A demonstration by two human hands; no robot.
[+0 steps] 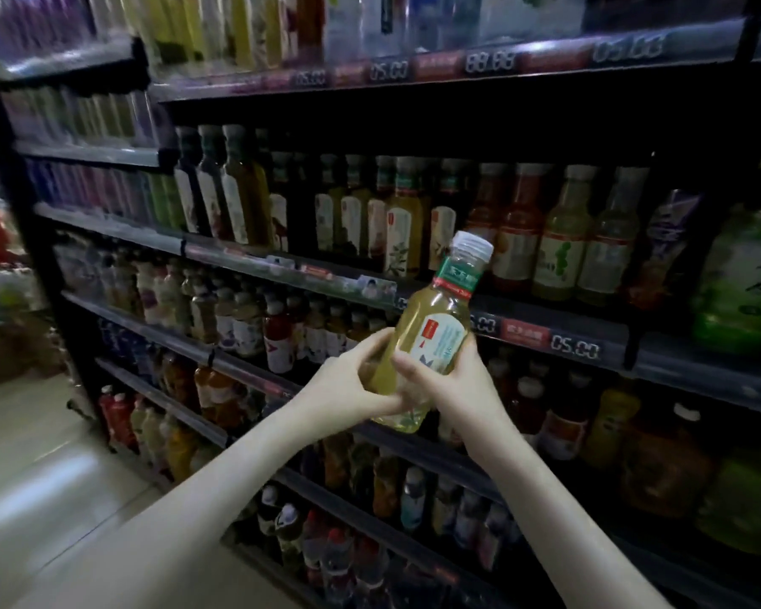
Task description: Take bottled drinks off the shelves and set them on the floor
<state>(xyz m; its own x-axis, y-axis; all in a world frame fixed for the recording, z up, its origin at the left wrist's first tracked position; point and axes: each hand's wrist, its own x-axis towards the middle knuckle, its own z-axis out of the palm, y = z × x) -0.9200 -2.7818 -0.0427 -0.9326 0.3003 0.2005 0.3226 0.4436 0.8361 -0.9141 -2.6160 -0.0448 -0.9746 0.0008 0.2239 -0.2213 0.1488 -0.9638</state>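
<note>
Now both hands, left [356,380] and right [447,380], gripping tea bottle [431,331], tilted, cap up-right.

Dim, wide-angle-warped view; blurred edges, glare on the floor [40,472].

Lower body of the clear plastic bottle of yellow-green drink [427,318] hidden behind left hand [352,384] and right hand [451,382], its label print unreadable, top-shelf pale bottles [247,28] cut by the upper edge, purple bottles at left [80,120] smeared, large green bottle [741,279] cropped at right edge
</note>
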